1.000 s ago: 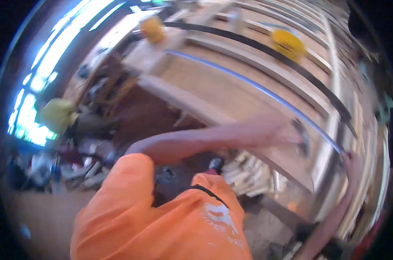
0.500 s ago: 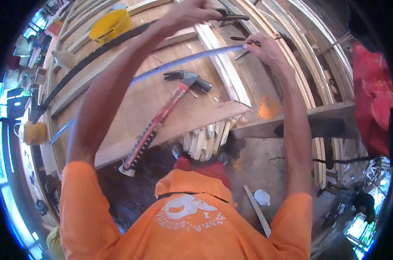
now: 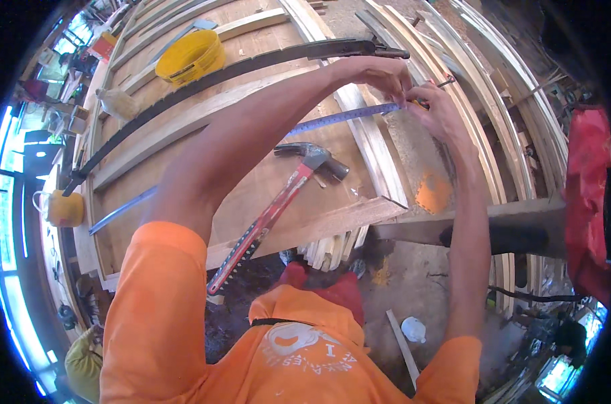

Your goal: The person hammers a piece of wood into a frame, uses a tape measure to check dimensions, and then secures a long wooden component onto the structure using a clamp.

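Observation:
A pale blue measuring tape (image 3: 346,120) stretches across the wooden panel, and my left forearm hides part of it. Its right end reaches my right hand (image 3: 441,113), which is closed on it, with a small yellow and dark piece showing between the fingers. My left hand (image 3: 388,75) meets the right one at this end. Its fingers are bent and pinched together, and what they hold is too small to tell. Below the tape lies a claw hammer (image 3: 268,212) with a red and black handle. Just behind my left hand is a long black notched bar (image 3: 252,66).
On the wooden frame (image 3: 265,23) sit a yellow bucket (image 3: 191,57) and, at its left edge, a yellow mug-like container (image 3: 65,209). Long timber strips (image 3: 494,161) run along the right. A red cloth-like object (image 3: 588,195) hangs at far right. Short wood sticks (image 3: 329,250) stand near my feet.
My left hand has come down and right to the tape's end beside my right hand. The whole view has shifted, with the hammer and bucket appearing farther right and lower.

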The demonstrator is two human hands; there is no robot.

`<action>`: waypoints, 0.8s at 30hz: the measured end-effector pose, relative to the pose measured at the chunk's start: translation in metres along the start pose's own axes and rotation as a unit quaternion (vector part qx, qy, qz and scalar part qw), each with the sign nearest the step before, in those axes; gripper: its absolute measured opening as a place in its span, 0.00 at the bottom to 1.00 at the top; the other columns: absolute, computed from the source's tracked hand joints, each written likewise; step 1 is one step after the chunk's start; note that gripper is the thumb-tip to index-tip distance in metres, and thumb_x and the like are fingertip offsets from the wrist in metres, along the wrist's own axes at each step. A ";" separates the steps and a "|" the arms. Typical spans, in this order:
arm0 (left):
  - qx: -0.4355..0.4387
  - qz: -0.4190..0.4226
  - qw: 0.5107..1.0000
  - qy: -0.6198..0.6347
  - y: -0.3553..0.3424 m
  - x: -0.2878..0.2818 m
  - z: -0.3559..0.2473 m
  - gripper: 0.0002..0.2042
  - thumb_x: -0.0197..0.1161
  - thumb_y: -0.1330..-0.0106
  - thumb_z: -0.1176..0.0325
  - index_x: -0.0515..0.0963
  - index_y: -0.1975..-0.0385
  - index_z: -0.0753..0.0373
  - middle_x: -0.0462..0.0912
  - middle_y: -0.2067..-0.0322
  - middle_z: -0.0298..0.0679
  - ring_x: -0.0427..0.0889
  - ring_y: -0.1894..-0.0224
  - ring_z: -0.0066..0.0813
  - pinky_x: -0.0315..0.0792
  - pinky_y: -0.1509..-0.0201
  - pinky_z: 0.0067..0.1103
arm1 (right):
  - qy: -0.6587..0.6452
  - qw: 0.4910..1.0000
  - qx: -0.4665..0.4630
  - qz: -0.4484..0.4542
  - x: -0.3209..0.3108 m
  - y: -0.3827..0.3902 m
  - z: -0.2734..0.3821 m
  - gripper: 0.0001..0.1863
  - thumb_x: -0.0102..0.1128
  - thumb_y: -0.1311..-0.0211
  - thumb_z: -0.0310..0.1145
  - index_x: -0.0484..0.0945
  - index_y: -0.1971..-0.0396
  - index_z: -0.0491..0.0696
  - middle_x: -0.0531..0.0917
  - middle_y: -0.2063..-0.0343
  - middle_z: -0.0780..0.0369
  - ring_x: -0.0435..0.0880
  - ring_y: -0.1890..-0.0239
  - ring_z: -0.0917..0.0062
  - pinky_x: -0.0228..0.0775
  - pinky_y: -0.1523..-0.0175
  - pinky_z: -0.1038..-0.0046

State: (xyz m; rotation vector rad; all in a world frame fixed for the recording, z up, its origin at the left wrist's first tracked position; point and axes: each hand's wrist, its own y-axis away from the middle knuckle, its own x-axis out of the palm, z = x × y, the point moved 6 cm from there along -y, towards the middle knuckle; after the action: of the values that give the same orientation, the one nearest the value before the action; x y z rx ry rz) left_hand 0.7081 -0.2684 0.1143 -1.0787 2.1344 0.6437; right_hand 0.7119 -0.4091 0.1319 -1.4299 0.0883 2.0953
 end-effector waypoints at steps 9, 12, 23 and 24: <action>0.038 -0.030 0.997 -0.052 -0.028 0.015 -0.006 0.18 0.79 0.49 0.63 0.84 0.65 0.69 0.85 0.73 0.39 0.81 0.68 0.31 0.73 0.62 0.31 | -0.032 0.999 0.021 0.033 0.009 -0.003 -0.021 0.18 0.55 0.32 0.36 0.82 0.55 0.36 0.85 0.61 0.41 0.86 0.56 0.51 0.75 0.50 0.58; 0.056 -0.035 0.996 -0.059 -0.032 0.017 -0.005 0.17 0.79 0.49 0.65 0.84 0.64 0.69 0.87 0.73 0.40 0.83 0.67 0.31 0.75 0.61 0.30 | -0.050 0.996 0.050 0.056 0.015 -0.007 -0.026 0.20 0.55 0.32 0.37 0.81 0.55 0.33 0.85 0.62 0.39 0.85 0.59 0.50 0.75 0.51 0.56; 0.011 -0.094 0.993 -0.071 -0.036 0.019 -0.003 0.20 0.78 0.48 0.71 0.85 0.54 0.67 0.88 0.72 0.40 0.85 0.70 0.32 0.78 0.61 0.31 | -0.133 0.987 0.077 0.050 0.005 -0.004 -0.038 0.22 0.53 0.35 0.39 0.78 0.56 0.32 0.85 0.65 0.45 0.84 0.63 0.59 0.73 0.53 0.58; 0.021 -0.082 0.996 -0.028 -0.038 0.021 -0.004 0.22 0.77 0.47 0.73 0.84 0.50 0.66 0.88 0.69 0.41 0.85 0.67 0.32 0.79 0.59 0.32 | -0.163 0.984 0.060 0.040 0.002 -0.005 -0.036 0.22 0.53 0.34 0.40 0.78 0.55 0.33 0.85 0.64 0.45 0.84 0.63 0.59 0.73 0.52 0.58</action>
State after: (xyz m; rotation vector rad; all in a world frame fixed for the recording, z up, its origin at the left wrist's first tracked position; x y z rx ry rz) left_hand 0.7287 -0.3024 0.0967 -1.1854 1.9783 0.5429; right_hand 0.7433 -0.4180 0.1168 -1.0146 0.1423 2.3192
